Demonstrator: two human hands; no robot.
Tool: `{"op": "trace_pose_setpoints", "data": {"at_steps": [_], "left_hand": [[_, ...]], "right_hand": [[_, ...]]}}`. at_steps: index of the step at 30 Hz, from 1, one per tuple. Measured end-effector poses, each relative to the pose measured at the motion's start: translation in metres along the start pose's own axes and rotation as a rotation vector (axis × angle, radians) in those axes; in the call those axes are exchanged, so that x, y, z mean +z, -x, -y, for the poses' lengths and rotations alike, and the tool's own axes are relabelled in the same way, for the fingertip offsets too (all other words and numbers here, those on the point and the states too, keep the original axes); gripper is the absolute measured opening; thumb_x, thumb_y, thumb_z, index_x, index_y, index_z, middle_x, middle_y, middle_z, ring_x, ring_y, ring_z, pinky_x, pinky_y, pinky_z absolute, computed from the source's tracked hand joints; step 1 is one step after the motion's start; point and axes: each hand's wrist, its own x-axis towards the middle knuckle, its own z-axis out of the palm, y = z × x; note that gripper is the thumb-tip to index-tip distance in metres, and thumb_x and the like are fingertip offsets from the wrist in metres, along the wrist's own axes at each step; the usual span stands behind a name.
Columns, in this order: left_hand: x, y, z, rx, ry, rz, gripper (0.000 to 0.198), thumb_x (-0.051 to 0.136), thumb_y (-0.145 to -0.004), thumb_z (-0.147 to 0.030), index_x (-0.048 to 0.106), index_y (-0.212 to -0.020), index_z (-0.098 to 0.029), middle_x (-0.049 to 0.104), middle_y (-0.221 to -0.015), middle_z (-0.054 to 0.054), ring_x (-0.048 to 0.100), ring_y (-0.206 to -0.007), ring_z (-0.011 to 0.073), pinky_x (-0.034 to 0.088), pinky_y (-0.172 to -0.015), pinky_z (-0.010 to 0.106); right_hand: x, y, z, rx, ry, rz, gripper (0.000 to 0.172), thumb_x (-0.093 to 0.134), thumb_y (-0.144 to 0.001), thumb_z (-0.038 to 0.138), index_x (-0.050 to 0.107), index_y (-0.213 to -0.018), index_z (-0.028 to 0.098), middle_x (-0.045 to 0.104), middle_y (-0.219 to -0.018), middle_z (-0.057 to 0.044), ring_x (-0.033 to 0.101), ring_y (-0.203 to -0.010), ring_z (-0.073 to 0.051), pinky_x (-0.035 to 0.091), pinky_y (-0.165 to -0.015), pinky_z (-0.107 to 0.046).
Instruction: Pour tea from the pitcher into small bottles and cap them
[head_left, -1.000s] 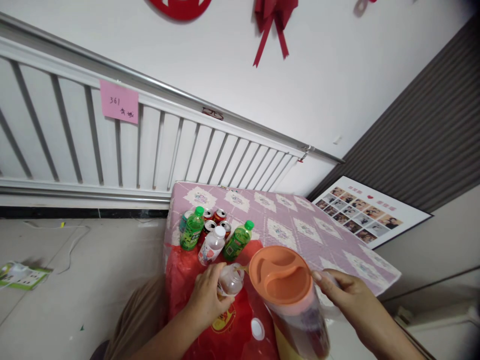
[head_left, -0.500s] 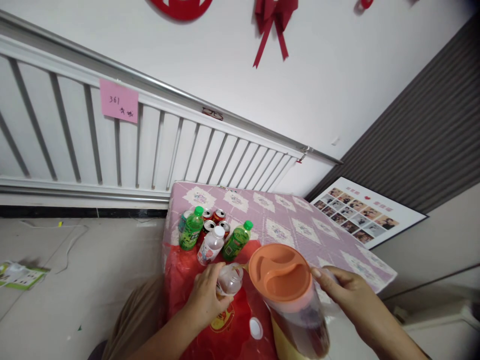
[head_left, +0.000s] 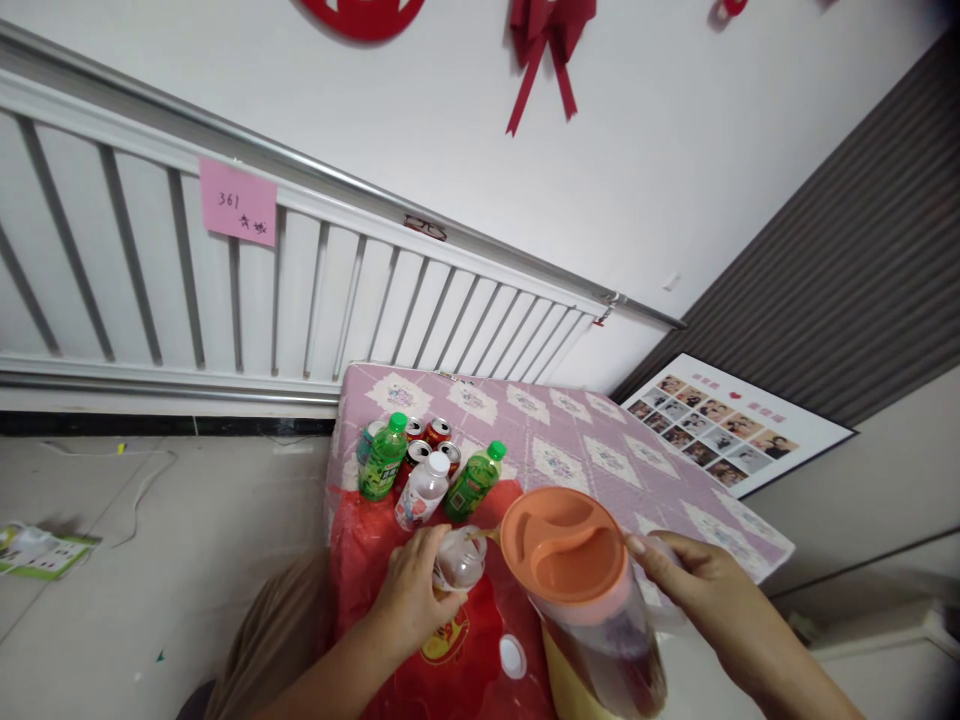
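Observation:
My left hand (head_left: pixel 411 598) is wrapped round a small clear bottle (head_left: pixel 459 560) that has no cap and stands on the red plastic bag (head_left: pixel 375 545). My right hand (head_left: pixel 694 585) grips the clear handle of a tilted pitcher (head_left: pixel 592 620) with an orange lid (head_left: pixel 562 545) and dark liquid inside. The pitcher's spout points at the bottle's mouth. A loose white cap (head_left: pixel 513 656) lies on the red bag just below the bottle.
Behind stand two green bottles (head_left: pixel 382 458), a pale capped bottle (head_left: pixel 424 490) and several red cans (head_left: pixel 439 432) on the pink patterned tablecloth (head_left: pixel 570 430). A white radiator (head_left: pixel 225 290) lines the wall. A framed photo collage (head_left: pixel 724 420) leans at right.
The pitcher has shifted slightly right and down; both hands keep their grips. The view is almost the same.

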Motion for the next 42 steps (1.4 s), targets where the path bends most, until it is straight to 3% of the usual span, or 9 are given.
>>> {"op": "trace_pose_setpoints", "data": {"at_steps": [3,7,20,42], "left_hand": [[0.0,0.0,0.0,0.001,-0.006,0.002,0.068,0.069,-0.065,-0.016,0.046,-0.129,-0.021,0.061,-0.129,0.012,0.058,-0.118,0.0294,0.046,-0.099,0.048],[0.0,0.0,0.001,-0.002,-0.013,0.005,0.068,0.069,-0.065,-0.016,0.046,-0.129,-0.021,0.061,-0.129,0.012,0.058,-0.119,0.0299,0.045,-0.1,0.049],[0.0,-0.001,0.002,-0.004,-0.01,0.001,0.068,0.069,-0.065,-0.017,0.046,-0.128,-0.022,0.061,-0.129,0.011,0.058,-0.118,0.0293,0.046,-0.099,0.047],[0.0,-0.001,0.003,0.001,-0.005,-0.001,0.067,0.069,-0.065,-0.016,0.047,-0.128,-0.02,0.062,-0.127,0.011,0.059,-0.117,0.0296,0.046,-0.099,0.049]], "right_hand": [[-0.001,0.0,-0.001,0.073,-0.014,0.118,0.058,0.059,-0.067,0.076,0.055,-0.052,0.02,0.043,-0.054,0.002,0.042,-0.057,-0.016,0.036,-0.052,-0.026],[-0.002,-0.001,-0.006,0.091,-0.038,0.142,0.057,0.057,-0.071,0.075,0.051,-0.054,0.02,0.039,-0.057,0.003,0.038,-0.059,-0.015,0.034,-0.054,-0.026],[-0.003,-0.001,0.0,0.124,-0.017,0.136,0.061,0.057,-0.065,0.079,0.056,-0.054,0.019,0.044,-0.058,0.001,0.04,-0.062,-0.017,0.035,-0.056,-0.027],[-0.004,0.0,0.005,0.145,-0.012,0.135,0.058,0.059,-0.063,0.076,0.049,-0.052,0.02,0.034,-0.059,0.003,0.034,-0.06,-0.015,0.03,-0.054,-0.027]]}}
